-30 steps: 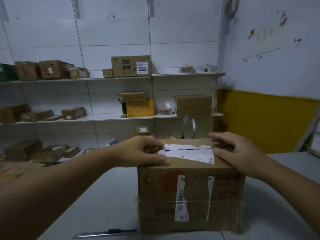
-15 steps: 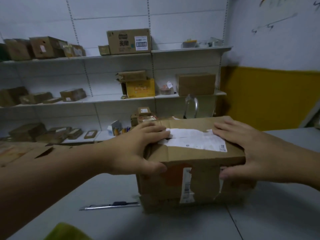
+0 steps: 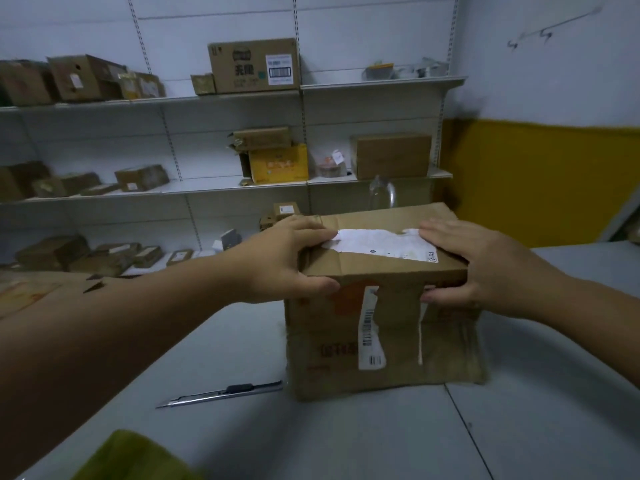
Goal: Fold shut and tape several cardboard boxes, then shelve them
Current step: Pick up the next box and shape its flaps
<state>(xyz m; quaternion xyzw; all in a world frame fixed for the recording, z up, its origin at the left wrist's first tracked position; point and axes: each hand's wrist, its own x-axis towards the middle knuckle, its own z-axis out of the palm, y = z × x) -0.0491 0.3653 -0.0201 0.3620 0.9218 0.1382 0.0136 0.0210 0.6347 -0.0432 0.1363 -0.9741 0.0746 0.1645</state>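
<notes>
At the very bottom, a blurry yellow-green thing (image 3: 131,457) is seen, and what it is cannot be told. A flat grey table (image 3: 242,434) is spread out past it. A thin silver knife with a black slider (image 3: 221,393) is laid on the table, just left of a worn brown cardboard box (image 3: 332,355), with its back end close to the box's bottom corner. The box is stood upright in the middle of the table. A long white barcode sticker (image 3: 370,330) is stuck down its front. The top flaps are folded shut, and a torn white paper label (image 3: 381,244) is stuck across them. The top left corner is gripped by the left hand (image 3: 284,258), with fingers laid on the lid and thumb pressed on the front. The top right corner is gripped the same way by the right hand (image 3: 485,268). A clear bottle (image 3: 381,195) is seen just behind the box. Further back, white wall shelves (image 3: 377,84) are filled with many brown boxes, and a bright yellow box (image 3: 280,164) is kept on the middle shelf.
</notes>
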